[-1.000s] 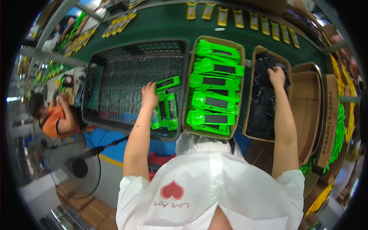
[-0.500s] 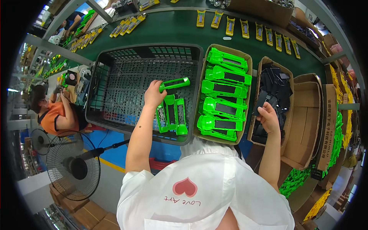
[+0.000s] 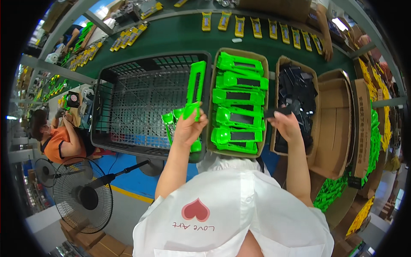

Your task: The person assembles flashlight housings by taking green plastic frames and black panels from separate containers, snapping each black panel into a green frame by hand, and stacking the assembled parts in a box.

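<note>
My left hand (image 3: 189,128) is closed on the lower end of a green plastic housing (image 3: 196,81), a long frame with a slot, held upright over the right side of a black plastic crate (image 3: 137,98). Other green housings (image 3: 168,122) lie in the crate, partly hidden behind that hand. Between finger and thumb of my right hand (image 3: 286,125) is a flat black rectangular piece (image 3: 277,112), at the left edge of a cardboard box (image 3: 279,68) holding many loose black pieces (image 3: 297,92). Green housings with dark panels (image 3: 238,96) fill the box between my hands.
Yellow units (image 3: 257,28) stand in a row on the green conveyor (image 3: 171,38) at the back. A person's arm (image 3: 326,38) reaches in there. An open cardboard box (image 3: 334,111) is at the right. At the left are a fan (image 3: 89,198) and a co-worker in orange (image 3: 70,141).
My left hand has drawn nearer, turning the green housing from sideways to upright. My right hand has lifted the black piece leftward to the box edge. The view has shifted slightly.
</note>
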Demonstrator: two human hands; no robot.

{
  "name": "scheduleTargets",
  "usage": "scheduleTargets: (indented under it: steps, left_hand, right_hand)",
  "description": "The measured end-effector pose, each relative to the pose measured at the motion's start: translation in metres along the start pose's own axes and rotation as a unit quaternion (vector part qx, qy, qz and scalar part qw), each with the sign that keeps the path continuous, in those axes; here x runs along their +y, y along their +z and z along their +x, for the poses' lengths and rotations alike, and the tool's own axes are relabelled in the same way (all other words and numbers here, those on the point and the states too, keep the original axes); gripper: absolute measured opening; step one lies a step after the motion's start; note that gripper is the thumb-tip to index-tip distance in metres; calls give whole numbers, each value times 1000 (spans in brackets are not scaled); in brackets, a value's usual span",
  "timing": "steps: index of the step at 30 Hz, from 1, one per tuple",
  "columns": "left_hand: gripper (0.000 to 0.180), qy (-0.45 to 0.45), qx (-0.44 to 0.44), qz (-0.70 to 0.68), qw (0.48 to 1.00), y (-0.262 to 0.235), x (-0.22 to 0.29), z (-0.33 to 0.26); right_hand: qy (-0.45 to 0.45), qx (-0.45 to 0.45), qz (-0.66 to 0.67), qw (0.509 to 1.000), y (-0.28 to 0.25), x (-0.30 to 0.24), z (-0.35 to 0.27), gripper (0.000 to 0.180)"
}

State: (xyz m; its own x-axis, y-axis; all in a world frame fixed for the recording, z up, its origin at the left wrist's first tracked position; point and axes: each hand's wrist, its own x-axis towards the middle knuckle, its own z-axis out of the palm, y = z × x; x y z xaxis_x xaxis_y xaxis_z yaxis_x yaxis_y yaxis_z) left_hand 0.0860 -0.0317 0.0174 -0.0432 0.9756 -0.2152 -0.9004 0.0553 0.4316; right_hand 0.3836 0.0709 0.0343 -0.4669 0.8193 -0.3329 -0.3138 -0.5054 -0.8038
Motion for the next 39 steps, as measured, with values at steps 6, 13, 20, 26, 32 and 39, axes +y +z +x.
scheduleTargets:
  steps: [6, 13, 20, 26, 32, 39]
  left_hand:
    - [29, -52, -22, 110, 992, 66, -44, 3]
    - [29, -26, -37, 181, 982, 69, -48, 7]
    - [26, -21, 9, 233, 972, 73, -32, 5]
    - [25, -52, 13, 273, 961, 68, -29, 5]
    - [24, -51, 34, 420, 905, 66, 1, 9]
    - [23, -170, -11, 479, 861, 54, 2, 13]
  right_hand:
    - [-11, 6, 86, 996, 52, 9, 22, 13]
    - [13, 6, 11, 1000, 72, 27, 14, 14]
    - [-13, -7, -122, 992, 66, 3, -1, 22]
    - [-20, -5, -266, 964, 73, 1, -2, 18]
    - [-46, 5, -328, 944, 44, -22, -11, 18]
    - [9, -21, -401, 916, 67, -25, -14, 21]
